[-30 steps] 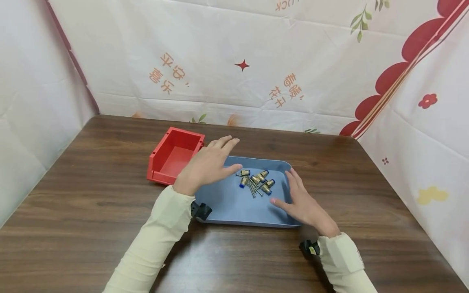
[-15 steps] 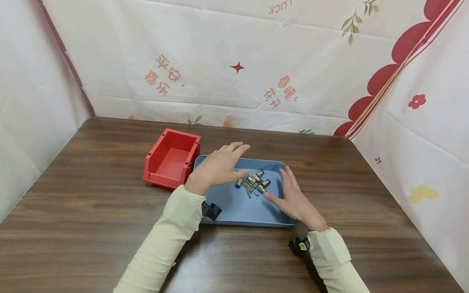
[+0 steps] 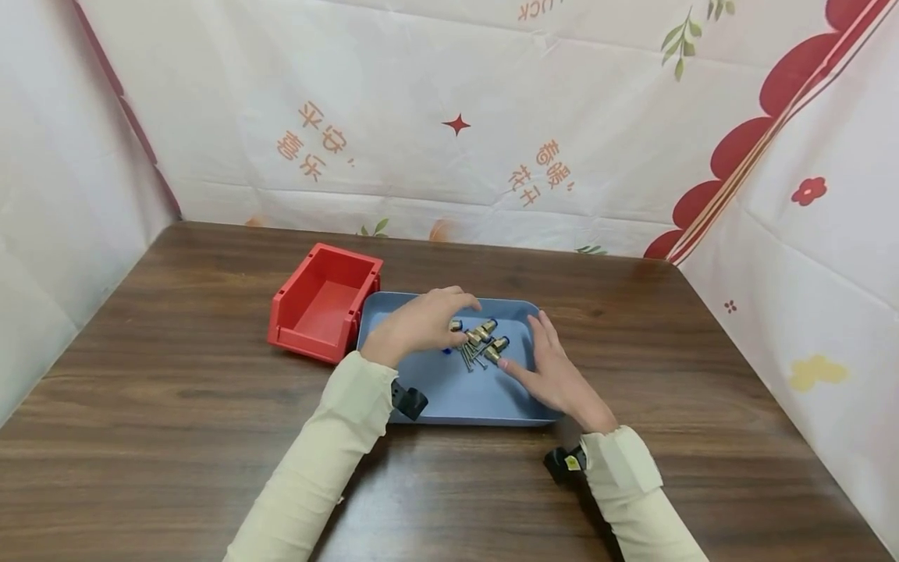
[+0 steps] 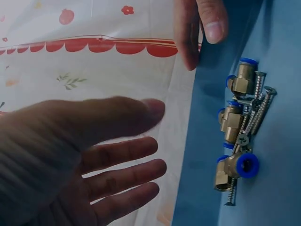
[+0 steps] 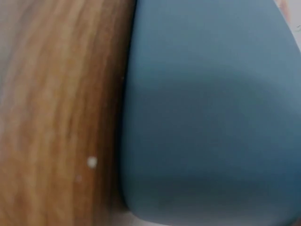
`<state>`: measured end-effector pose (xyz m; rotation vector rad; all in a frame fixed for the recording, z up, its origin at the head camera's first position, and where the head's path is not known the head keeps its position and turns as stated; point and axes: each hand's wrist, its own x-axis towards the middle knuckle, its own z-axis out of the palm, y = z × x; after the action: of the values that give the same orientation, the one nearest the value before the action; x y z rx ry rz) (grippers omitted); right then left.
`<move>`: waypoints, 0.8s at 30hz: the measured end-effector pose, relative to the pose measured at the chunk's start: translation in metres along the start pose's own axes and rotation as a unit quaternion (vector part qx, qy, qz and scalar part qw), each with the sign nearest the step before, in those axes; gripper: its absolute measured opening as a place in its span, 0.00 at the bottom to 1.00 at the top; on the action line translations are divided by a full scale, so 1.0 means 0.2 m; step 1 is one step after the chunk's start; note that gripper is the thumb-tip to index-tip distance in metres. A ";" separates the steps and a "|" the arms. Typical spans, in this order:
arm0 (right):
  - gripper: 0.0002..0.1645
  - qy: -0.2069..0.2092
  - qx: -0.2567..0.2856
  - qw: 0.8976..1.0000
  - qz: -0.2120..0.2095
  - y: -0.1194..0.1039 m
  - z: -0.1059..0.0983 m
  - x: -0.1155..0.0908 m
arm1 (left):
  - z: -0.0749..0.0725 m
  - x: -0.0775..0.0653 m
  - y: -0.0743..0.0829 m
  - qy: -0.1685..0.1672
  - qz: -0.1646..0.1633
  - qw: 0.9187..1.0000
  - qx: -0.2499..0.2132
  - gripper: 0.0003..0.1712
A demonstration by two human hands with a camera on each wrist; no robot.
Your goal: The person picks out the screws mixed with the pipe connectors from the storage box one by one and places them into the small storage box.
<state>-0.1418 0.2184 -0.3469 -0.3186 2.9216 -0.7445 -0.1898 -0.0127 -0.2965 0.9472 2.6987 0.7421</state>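
Several brass push-in fittings [image 4: 233, 123] with blue collars lie in a loose heap with several metal screws [image 4: 261, 112]. The heap sits inside a shallow blue tray [image 3: 449, 400]. Over the tray's left half, my left hand [image 3: 417, 324] hovers with relaxed fingers and the thumb apart, holding nothing. Its thumb overlaps the heap's left side in the head view. At the tray's right end is my right hand [image 3: 558, 378], fingers extended along the right rim. Its thumb tip reaches inward right by the nearest fitting. The right wrist view shows mostly the tray's blurred blue surface.
A red open-front bin [image 3: 326, 308] stands just left of the tray, close against its far left corner. Both are on a dark wood-grain table [image 3: 175, 406]. A white printed cloth [image 3: 393, 94] hangs behind the table and along its sides.
My left hand has moved right and lower over the tray toward the heap. The right thumb has come slightly closer to the fittings. The head view has shifted a little.
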 end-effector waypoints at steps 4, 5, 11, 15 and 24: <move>0.54 0.001 -0.002 1.000 0.001 0.00 0.00 0.01 | 0.02 0.03 -0.04 0.005 -0.006 0.999 -0.042 0.26; 0.54 0.001 -0.001 1.000 0.002 0.00 0.00 0.01 | 0.03 0.04 -0.05 0.007 -0.011 0.998 -0.060 0.25; 0.54 0.000 0.001 1.000 0.008 0.00 -0.01 0.02 | 0.06 0.06 -0.10 0.020 -0.028 0.992 -0.118 0.20; 0.53 -0.001 0.001 1.000 0.009 0.00 -0.01 0.02 | 0.07 0.08 -0.10 0.013 -0.018 0.993 -0.113 0.14; 0.53 -0.002 0.008 1.000 0.003 0.01 0.00 0.01 | 0.12 0.10 -0.11 -0.030 -0.018 0.993 -0.115 0.11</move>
<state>-0.1450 0.2192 -0.3477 -0.3082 2.9092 -0.7648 -0.2086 -0.0048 -0.3281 0.8481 2.5042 0.9748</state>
